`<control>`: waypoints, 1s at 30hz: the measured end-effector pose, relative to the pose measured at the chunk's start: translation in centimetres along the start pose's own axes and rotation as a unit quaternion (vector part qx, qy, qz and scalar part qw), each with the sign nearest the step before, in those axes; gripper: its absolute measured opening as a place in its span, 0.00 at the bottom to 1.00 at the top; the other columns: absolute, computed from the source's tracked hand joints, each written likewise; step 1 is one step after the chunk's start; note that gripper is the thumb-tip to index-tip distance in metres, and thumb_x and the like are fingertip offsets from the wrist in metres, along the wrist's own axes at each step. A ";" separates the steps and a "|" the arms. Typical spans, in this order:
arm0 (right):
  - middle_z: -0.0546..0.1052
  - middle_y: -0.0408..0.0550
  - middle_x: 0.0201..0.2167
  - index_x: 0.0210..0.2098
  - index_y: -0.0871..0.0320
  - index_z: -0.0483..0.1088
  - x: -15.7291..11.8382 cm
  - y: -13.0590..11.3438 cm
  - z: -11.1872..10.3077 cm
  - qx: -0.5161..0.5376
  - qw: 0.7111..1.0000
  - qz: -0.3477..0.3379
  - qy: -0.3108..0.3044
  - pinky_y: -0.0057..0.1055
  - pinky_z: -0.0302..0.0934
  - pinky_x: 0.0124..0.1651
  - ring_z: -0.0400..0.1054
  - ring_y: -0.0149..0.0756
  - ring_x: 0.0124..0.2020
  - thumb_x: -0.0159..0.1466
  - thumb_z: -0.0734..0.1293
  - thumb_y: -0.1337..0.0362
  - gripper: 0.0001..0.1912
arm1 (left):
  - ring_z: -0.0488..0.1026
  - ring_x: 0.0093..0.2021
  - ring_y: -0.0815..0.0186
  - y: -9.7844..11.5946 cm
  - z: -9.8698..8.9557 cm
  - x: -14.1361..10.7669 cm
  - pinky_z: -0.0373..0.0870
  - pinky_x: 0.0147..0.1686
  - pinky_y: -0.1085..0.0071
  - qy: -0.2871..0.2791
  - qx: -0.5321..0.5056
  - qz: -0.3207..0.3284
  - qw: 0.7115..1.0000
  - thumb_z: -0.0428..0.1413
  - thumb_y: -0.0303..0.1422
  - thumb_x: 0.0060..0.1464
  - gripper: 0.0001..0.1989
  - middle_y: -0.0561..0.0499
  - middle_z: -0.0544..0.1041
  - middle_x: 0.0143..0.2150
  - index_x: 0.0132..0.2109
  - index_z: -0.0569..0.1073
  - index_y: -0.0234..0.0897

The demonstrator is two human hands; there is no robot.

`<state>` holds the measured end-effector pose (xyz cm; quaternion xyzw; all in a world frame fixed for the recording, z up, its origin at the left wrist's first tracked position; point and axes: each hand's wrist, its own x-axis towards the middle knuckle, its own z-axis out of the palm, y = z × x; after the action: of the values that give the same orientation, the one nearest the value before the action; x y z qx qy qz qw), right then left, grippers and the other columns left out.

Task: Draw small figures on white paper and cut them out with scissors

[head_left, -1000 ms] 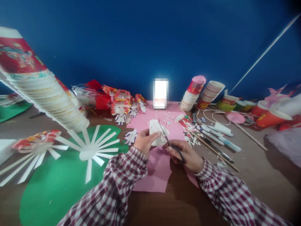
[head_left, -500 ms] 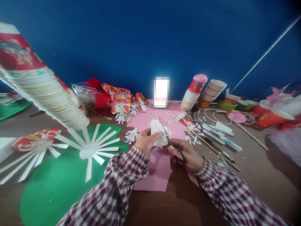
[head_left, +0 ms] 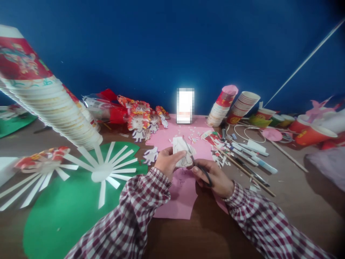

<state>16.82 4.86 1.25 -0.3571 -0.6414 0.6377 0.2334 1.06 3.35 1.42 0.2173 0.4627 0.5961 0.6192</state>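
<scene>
My left hand [head_left: 166, 162] pinches a white paper piece with drawn lines [head_left: 179, 148] between thumb and fingers. Dark-handled scissors [head_left: 205, 172] are in my right hand [head_left: 214, 177], fingers wrapped round the handles. Their blades lie against the right part of the paper; whether they are fully closed is hard to tell. Beneath both hands is pink paper [head_left: 176, 205] with faint drawn marks. A small white cut-out figure [head_left: 151, 156] lies just left of my left hand.
Green paper [head_left: 72, 223] with a white-strip fan [head_left: 101, 173] lies left, below a leaning stack of cups [head_left: 54, 104]. Decorated paper figures [head_left: 138, 124] stand behind. Paper scraps [head_left: 221, 158], markers [head_left: 260, 162], sticks [head_left: 249, 174] and more cups [head_left: 244, 104] are at right. A bright phone [head_left: 184, 106] stands at the back.
The scissors and my right fingers have shifted very slightly at the paper's right side. My left hand and the paper look almost the same.
</scene>
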 end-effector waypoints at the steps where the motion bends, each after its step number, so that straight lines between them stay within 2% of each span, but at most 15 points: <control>1: 0.60 0.36 0.14 0.32 0.61 0.66 0.0 0.0 0.0 -0.001 1.000 0.000 -0.001 0.21 0.49 0.16 0.55 0.23 0.14 0.57 0.64 0.49 0.19 | 0.73 0.24 0.66 0.0 0.0 0.0 0.71 0.26 0.72 0.001 0.000 -0.001 1.000 0.61 0.27 0.39 0.10 0.48 0.77 0.25 0.33 0.74 0.29; 11: 0.61 0.35 0.13 0.32 0.62 0.66 0.1 -0.1 -0.1 -0.026 1.000 -0.009 0.000 0.20 0.48 0.16 0.54 0.23 0.13 0.58 0.64 0.50 0.19 | 0.74 0.25 0.65 0.2 0.3 -0.1 0.71 0.26 0.71 0.017 0.007 -0.017 1.000 0.61 0.27 0.39 0.11 0.47 0.77 0.26 0.34 0.73 0.28; 15: 0.60 0.35 0.14 0.33 0.62 0.67 0.1 -0.1 -0.2 -0.023 1.000 -0.012 0.000 0.20 0.47 0.16 0.54 0.22 0.13 0.58 0.64 0.50 0.19 | 0.74 0.25 0.64 0.2 0.2 -0.1 0.71 0.26 0.71 0.011 0.001 -0.032 0.999 0.61 0.31 0.40 0.13 0.47 0.77 0.26 0.36 0.73 0.30; 19: 0.60 0.35 0.13 0.33 0.63 0.68 0.1 -0.3 -0.3 -0.019 1.000 -0.008 -0.005 0.20 0.47 0.15 0.54 0.22 0.13 0.57 0.64 0.49 0.20 | 0.73 0.25 0.64 0.1 -0.1 0.1 0.71 0.26 0.70 -0.009 0.009 -0.011 1.000 0.62 0.32 0.40 0.14 0.46 0.77 0.26 0.36 0.73 0.29; 24: 0.62 0.36 0.14 0.33 0.62 0.66 0.0 -0.2 -0.2 0.025 1.000 0.007 -0.015 0.19 0.47 0.15 0.56 0.22 0.13 0.55 0.66 0.48 0.21 | 0.73 0.24 0.64 -0.2 -0.4 0.5 0.72 0.27 0.69 -0.003 0.022 0.002 1.000 0.63 0.32 0.37 0.15 0.47 0.77 0.26 0.34 0.74 0.28; 30: 0.63 0.37 0.16 0.34 0.62 0.64 0.0 0.1 -0.2 0.049 0.998 0.004 -0.030 0.17 0.45 0.13 0.53 0.20 0.12 0.56 0.65 0.47 0.22 | 0.73 0.23 0.65 -0.2 -0.3 0.5 0.72 0.26 0.69 0.004 0.029 0.004 1.000 0.63 0.31 0.37 0.14 0.47 0.77 0.25 0.33 0.74 0.27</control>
<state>17.02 4.96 1.19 -0.3286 -0.6143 0.6799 0.2290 0.88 3.66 0.94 0.2345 0.4813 0.5861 0.6082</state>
